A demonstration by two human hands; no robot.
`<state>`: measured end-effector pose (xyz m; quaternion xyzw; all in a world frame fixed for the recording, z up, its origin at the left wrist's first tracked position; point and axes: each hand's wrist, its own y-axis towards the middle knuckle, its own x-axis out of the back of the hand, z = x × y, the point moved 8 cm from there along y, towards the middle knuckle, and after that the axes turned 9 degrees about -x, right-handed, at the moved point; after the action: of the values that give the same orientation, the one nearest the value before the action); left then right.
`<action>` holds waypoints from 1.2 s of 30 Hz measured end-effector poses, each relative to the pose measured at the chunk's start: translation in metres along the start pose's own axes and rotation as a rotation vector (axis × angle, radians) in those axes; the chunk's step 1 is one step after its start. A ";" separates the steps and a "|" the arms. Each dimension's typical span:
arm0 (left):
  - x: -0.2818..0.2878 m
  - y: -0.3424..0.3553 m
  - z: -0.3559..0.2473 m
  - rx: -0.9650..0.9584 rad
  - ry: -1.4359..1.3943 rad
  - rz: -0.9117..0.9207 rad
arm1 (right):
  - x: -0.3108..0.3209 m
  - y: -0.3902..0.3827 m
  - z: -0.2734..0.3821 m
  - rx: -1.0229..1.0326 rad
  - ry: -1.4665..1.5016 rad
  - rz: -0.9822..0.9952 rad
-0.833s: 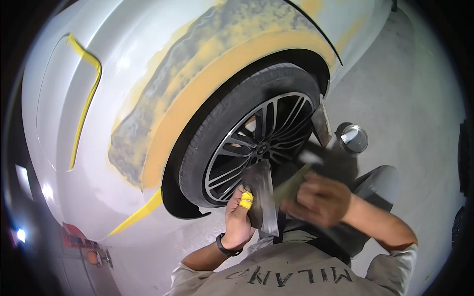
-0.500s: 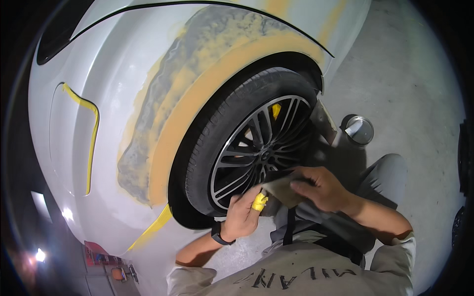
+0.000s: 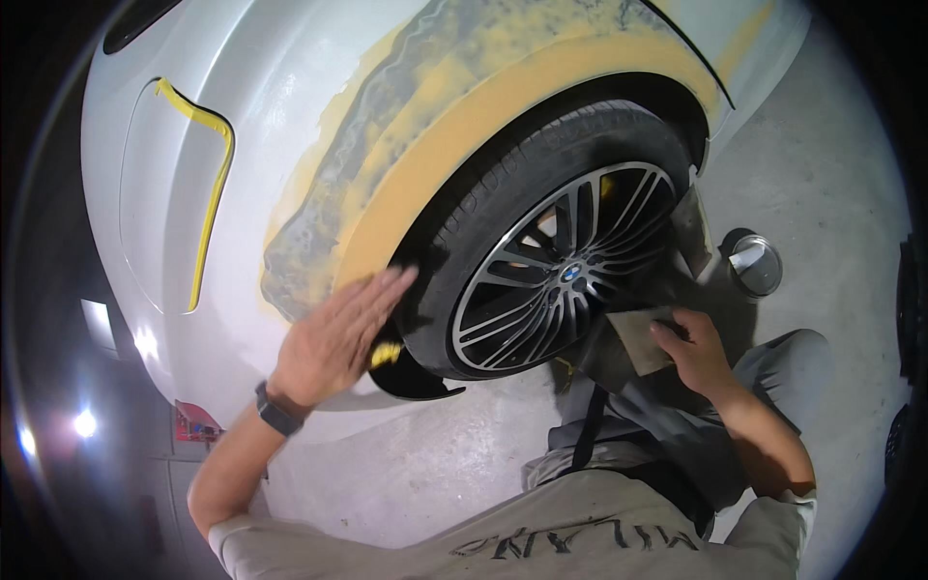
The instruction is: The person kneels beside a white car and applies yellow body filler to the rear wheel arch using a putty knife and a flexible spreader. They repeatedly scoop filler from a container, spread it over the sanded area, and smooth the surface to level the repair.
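My left hand (image 3: 333, 338), with its fingers stretched out flat, is at the edge of the wheel arch, by the lower end of the sanded tan-and-grey patch (image 3: 416, 145) on the white car. Something yellow (image 3: 385, 354), like a wrap or bit of tape, shows at its thumb; how it is attached is unclear. Between the thumb and fingers of my right hand (image 3: 704, 356) is a folded grey-brown sheet of sandpaper (image 3: 638, 342), held in front of the wheel (image 3: 570, 273) near its lower right.
A round tin (image 3: 756, 266) stands on the concrete floor right of the wheel. Yellow masking tape (image 3: 215, 193) edges the panel at left. A loose-looking trim flap (image 3: 692, 232) hangs behind the wheel. My bent knee (image 3: 793, 372) is at right.
My left hand has left the sandpaper, moved left and flattened out at the wheel arch. My right hand keeps the sheet. The view has shifted, so the car appears higher and further right.
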<state>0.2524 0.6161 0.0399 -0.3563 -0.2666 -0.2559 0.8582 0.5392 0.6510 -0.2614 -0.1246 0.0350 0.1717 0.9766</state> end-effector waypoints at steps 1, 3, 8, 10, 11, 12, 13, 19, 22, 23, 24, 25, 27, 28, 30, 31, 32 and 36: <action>-0.035 -0.023 -0.010 0.203 -0.429 0.224 | -0.002 -0.001 -0.002 -0.047 0.102 0.032; -0.042 -0.046 -0.060 -0.067 -0.446 0.309 | -0.008 0.000 -0.008 -0.160 0.117 0.050; 0.034 -0.017 0.013 0.318 -0.029 -0.208 | -0.019 0.006 0.020 0.106 -0.021 0.003; 0.065 0.016 0.059 0.541 0.083 -0.318 | -0.017 0.002 0.028 0.171 -0.080 -0.032; 0.079 0.041 0.066 0.532 0.141 -0.370 | -0.016 -0.001 0.029 0.171 -0.072 -0.028; 0.094 0.069 0.071 0.475 0.171 -0.426 | -0.012 -0.002 0.027 0.125 -0.081 -0.041; 0.109 0.100 0.074 0.412 0.179 -0.506 | -0.011 -0.003 0.020 0.030 -0.024 -0.010; 0.117 0.252 0.074 0.257 0.240 -0.542 | 0.009 -0.017 0.040 0.205 0.025 -0.089; 0.087 0.305 0.048 0.201 0.534 -0.310 | 0.012 -0.020 0.047 0.255 0.034 -0.087; 0.071 0.322 0.030 -0.001 0.312 -0.230 | 0.013 -0.021 0.050 0.278 0.029 -0.083; 0.062 0.330 0.018 -0.194 0.058 -0.169 | 0.012 -0.021 0.051 0.293 0.021 -0.075; 0.074 0.336 0.010 -0.273 0.100 -0.318 | 0.012 -0.021 0.052 0.296 0.008 -0.072; 0.097 0.342 0.012 -0.358 0.111 -0.511 | 0.011 -0.020 0.051 0.284 -0.027 -0.073; 0.111 0.341 0.026 -0.300 0.020 -0.593 | 0.011 -0.019 0.050 0.271 -0.042 -0.076; 0.120 0.337 0.060 -0.138 0.273 -0.396 | 0.012 -0.020 0.052 0.310 -0.089 -0.098; 0.127 0.324 0.062 -0.188 0.257 -0.419 | 0.012 -0.019 0.051 0.304 -0.135 -0.114; 0.128 0.308 0.066 -0.198 0.243 -0.359 | 0.012 -0.019 0.051 0.316 -0.112 -0.113; 0.133 0.287 0.076 -0.181 0.241 -0.279 | 0.014 -0.018 0.051 0.344 -0.039 -0.103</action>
<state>0.5086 0.8163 0.0346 -0.3584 -0.1846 -0.4361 0.8045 0.5594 0.6519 -0.2099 0.0458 0.0386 0.1154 0.9915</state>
